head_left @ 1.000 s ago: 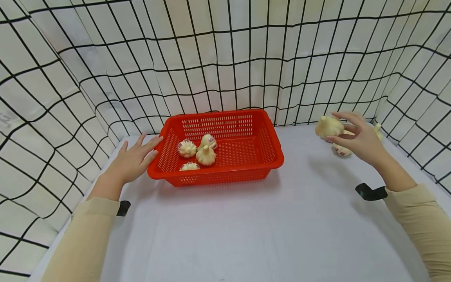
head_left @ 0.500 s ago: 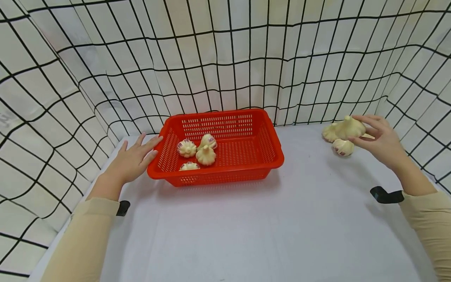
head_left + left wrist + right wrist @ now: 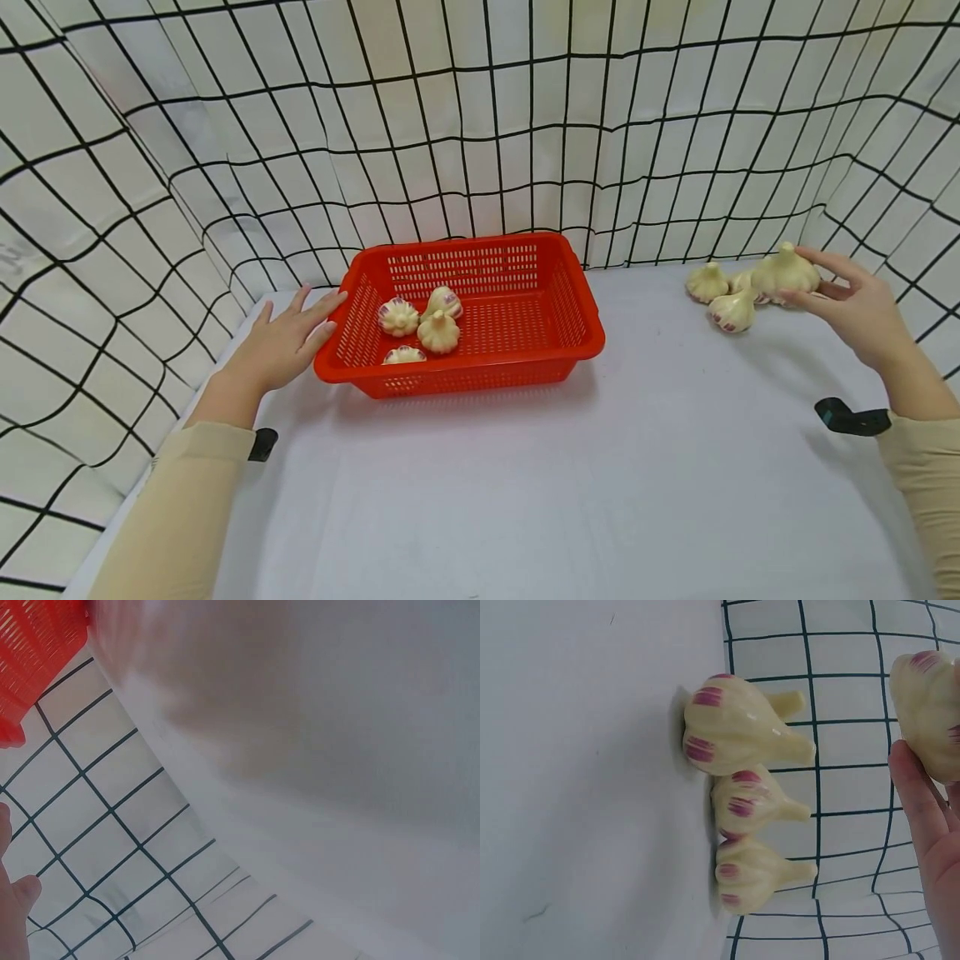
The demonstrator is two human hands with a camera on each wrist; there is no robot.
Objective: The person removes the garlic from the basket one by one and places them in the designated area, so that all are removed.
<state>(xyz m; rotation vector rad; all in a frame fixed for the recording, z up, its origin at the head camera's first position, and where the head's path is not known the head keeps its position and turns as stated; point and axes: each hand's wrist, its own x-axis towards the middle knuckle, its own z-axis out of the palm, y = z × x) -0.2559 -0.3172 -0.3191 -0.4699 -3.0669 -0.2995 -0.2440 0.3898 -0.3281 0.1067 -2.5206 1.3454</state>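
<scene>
My left hand (image 3: 279, 342) lies with spread, straight fingers against the left rim of a red perforated plastic basket (image 3: 465, 379). Inside the basket sit several garlic bulbs (image 3: 438, 332), cream with purple streaks. Over at the far right, my right hand (image 3: 862, 308) pinches a garlic bulb (image 3: 783, 271) between thumb and fingers, its stem pointing up. In the right wrist view this held bulb (image 3: 928, 712) is off the table, partly cut by the frame edge. Beside it, several loose garlic bulbs (image 3: 732, 311) stand close together on the white table.
Black wire mesh (image 3: 480, 150) backed by white sheeting encloses the table (image 3: 480, 483) at the back and both sides. The loose bulbs stand near the back right corner, close to the mesh. A black strap (image 3: 851, 417) shows at the right wrist.
My right hand has moved to the right with the garlic bulb, past the loose bulbs, which now show more fully. The left hand and the basket have stayed in place.
</scene>
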